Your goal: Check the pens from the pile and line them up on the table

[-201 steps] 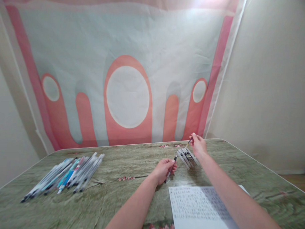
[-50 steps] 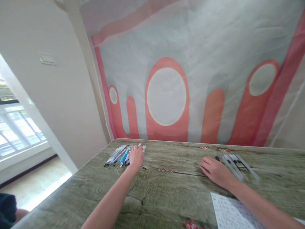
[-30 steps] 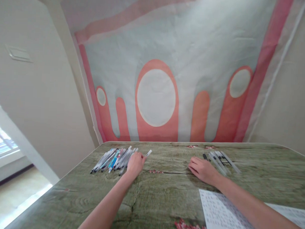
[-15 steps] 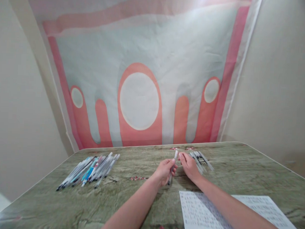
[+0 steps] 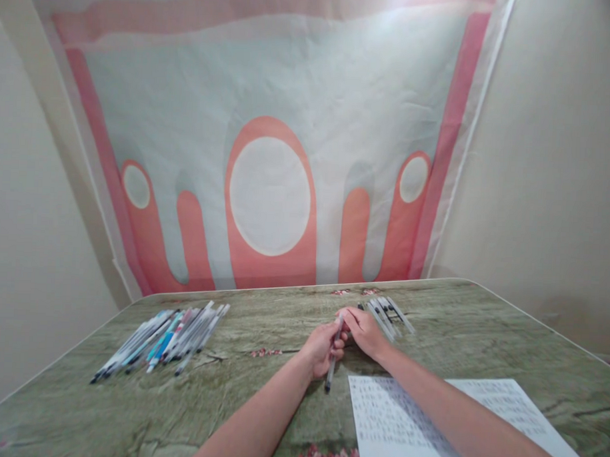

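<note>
My left hand [image 5: 323, 350] is closed around a slim pen [image 5: 330, 373] with a clear barrel and a dark lower end. The pen stands tilted, its dark end pointing down toward me. At its pale upper end, the fingers of my right hand [image 5: 365, 332] are pinched together on it, and they cover part of the tip. Just beyond my right hand lies a small group of pens [image 5: 382, 318], clear with dark parts. Under my right forearm rests a sheet of paper [image 5: 378, 418] with rows of handwriting.
To the left, a larger pile of pens [image 5: 168, 337] lies slantwise, mostly clear, some blue or pinkish. The wood-patterned tabletop [image 5: 259, 407] bears printed pink blossoms. Behind it hangs a grey and coral cloth [image 5: 334, 109] against the wall.
My right hand has moved left onto the pen's upper end, from a spot just beside it. The pen and my left hand sit a little lower; the whole view has shifted slightly.
</note>
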Tool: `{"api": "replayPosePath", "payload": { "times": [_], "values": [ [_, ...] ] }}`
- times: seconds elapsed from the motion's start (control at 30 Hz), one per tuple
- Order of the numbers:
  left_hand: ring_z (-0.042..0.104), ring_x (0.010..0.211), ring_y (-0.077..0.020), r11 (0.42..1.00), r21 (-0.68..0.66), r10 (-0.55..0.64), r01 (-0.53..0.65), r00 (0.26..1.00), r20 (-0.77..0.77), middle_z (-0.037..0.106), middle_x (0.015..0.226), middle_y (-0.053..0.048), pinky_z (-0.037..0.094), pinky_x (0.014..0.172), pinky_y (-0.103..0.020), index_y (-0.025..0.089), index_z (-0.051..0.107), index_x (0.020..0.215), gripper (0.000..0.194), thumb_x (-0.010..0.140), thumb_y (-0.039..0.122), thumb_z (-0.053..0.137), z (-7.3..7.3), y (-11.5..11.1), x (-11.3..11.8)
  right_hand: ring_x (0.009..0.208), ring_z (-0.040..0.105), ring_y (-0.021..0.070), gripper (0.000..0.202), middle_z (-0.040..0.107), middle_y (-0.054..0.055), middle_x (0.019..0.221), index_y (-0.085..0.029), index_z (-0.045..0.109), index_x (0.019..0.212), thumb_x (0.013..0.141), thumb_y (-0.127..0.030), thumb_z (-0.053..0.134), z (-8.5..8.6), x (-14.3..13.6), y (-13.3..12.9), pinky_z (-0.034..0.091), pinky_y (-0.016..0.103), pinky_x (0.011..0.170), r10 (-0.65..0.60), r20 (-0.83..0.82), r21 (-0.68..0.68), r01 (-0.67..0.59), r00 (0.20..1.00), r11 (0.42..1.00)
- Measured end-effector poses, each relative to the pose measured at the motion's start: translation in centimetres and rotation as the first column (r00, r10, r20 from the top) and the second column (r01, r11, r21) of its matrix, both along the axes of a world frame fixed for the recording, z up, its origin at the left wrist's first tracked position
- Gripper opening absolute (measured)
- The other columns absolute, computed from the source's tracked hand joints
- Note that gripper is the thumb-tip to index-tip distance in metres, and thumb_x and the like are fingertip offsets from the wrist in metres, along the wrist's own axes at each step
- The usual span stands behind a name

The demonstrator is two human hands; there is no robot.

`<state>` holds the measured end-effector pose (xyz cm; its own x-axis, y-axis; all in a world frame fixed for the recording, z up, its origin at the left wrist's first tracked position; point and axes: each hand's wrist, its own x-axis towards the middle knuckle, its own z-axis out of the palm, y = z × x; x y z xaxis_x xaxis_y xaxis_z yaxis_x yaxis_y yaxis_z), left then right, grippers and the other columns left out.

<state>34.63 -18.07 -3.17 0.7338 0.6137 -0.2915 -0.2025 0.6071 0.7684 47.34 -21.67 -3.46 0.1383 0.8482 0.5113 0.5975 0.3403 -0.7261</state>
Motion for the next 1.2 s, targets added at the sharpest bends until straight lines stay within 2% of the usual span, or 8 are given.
{"api": "replayPosePath", "payload": {
  "times": [0.1,0.27,0.37,0.57,0.87,1.2],
  "values": [
    [0.025,0.036,0.0013,1.0,0.002,0.021,-0.021,1.0,-0.015,0.041,0.056,0.005,0.01,0.034,-0.011,0.014,0.046,0.077,0.02,0.074,0.032,0.053,-0.2,0.0,0.0,0.069,0.054,0.0143,0.035,0.061,0.003,0.073,-0.017,0.059,0.079,0.085,-0.038,0.031,-0.1,-0.1,0.0,0.039,0.025,0.065,-0.026,0.083,0.014,0.025,0.996,1.0],
    [0.017,0.034,0.0007,1.0,0.019,0.019,-0.018,0.998,-0.063,0.031,0.049,0.008,0.006,0.033,-0.011,0.015,0.048,0.082,0.024,0.074,0.037,0.05,-0.2,0.1,0.0,0.063,0.052,0.0134,0.046,0.059,0.003,0.066,-0.018,0.056,0.069,0.088,-0.039,0.02,-0.4,0.3,0.1,0.037,0.024,0.062,-0.077,0.144,0.006,0.077,0.987,0.997],
    [0.016,0.033,0.0004,0.999,0.013,0.031,-0.03,0.997,-0.07,0.028,0.048,0.009,0.006,0.033,-0.012,0.015,0.048,0.082,0.024,0.074,0.038,0.05,-0.3,0.3,0.0,0.063,0.053,0.0141,0.048,0.06,0.003,0.065,-0.018,0.057,0.07,0.088,-0.041,0.019,-0.6,0.6,0.3,0.036,0.024,0.061,-0.13,0.188,-0.009,0.134,0.974,0.991],
    [0.017,0.033,0.0003,0.998,-0.001,0.06,-0.06,0.995,-0.086,0.028,0.048,0.009,0.006,0.033,-0.012,0.015,0.047,0.082,0.024,0.074,0.038,0.049,-0.3,0.6,0.0,0.064,0.056,0.0151,0.052,0.063,0.004,0.065,-0.019,0.06,0.068,0.087,-0.046,0.02,-0.7,1.0,0.5,0.034,0.024,0.058,-0.196,0.279,-0.032,0.213,0.94,0.977],
    [0.018,0.032,0.0004,0.997,-0.045,0.054,-0.056,0.998,-0.039,0.031,0.049,0.008,0.009,0.031,-0.011,0.015,0.047,0.084,0.023,0.075,0.035,0.05,-0.6,1.0,-0.2,0.065,0.056,0.0147,0.05,0.063,0.003,0.066,-0.02,0.059,0.066,0.088,-0.043,0.02,-1.0,1.5,0.6,0.031,0.024,0.057,-0.241,0.365,-0.044,0.275,0.899,0.961],
    [0.019,0.033,0.0009,0.996,-0.076,0.04,-0.04,0.999,-0.005,0.032,0.051,0.007,0.009,0.031,-0.011,0.014,0.048,0.086,0.021,0.077,0.033,0.048,-0.7,1.1,-0.4,0.063,0.053,0.0132,0.045,0.061,0.003,0.065,-0.018,0.053,0.064,0.089,-0.038,0.022,-1.3,2.5,1.1,0.029,0.025,0.063,-0.306,0.536,0.067,0.321,0.787,0.945]
  ]
}}
